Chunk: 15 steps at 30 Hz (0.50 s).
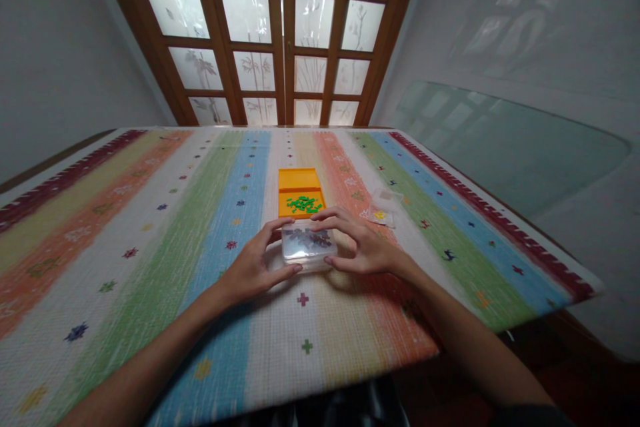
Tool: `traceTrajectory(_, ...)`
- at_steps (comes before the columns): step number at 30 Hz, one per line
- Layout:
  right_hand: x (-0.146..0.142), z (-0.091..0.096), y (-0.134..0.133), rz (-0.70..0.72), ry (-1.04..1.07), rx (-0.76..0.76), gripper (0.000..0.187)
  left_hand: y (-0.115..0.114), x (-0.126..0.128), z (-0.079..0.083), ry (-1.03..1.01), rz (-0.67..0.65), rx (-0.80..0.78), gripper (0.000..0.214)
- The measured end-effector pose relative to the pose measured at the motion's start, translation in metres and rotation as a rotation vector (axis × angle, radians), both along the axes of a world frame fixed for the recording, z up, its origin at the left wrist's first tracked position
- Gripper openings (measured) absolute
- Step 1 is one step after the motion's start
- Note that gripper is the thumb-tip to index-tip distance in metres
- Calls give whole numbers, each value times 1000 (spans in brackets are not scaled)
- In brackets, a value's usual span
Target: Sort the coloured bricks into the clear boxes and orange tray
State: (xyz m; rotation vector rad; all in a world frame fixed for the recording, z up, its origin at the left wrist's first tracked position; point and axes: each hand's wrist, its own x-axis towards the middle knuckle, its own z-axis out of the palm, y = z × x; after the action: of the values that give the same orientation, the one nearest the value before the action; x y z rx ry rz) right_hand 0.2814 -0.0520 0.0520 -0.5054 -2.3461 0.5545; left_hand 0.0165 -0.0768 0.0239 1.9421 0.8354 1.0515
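A clear plastic box (305, 248) with a closed-looking lid and small dark pieces inside is held between my two hands, low over the tablecloth. My left hand (255, 260) grips its left side, thumb at the near corner and fingers at the far one. My right hand (364, 243) holds the right side, with the thumb near the front corner and fingertips over the far edge. Just beyond the box lies an open orange case (299, 179). Small green pieces (304, 205) are heaped in its near half.
To the right of my right hand rests a clear plastic bag (386, 200) with small yellow pieces (379, 215) in it. A striped, patterned tablecloth (190, 227) covers the table. Wood-framed glass doors (278, 47) stand behind, and a wall (520, 47) runs along the right.
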Motion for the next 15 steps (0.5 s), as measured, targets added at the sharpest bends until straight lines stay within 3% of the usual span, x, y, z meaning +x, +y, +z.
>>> traceTrajectory(15, -1, 3, -5, -7, -36, 22, 56, 1, -4, -1, 8, -1, -25, 70)
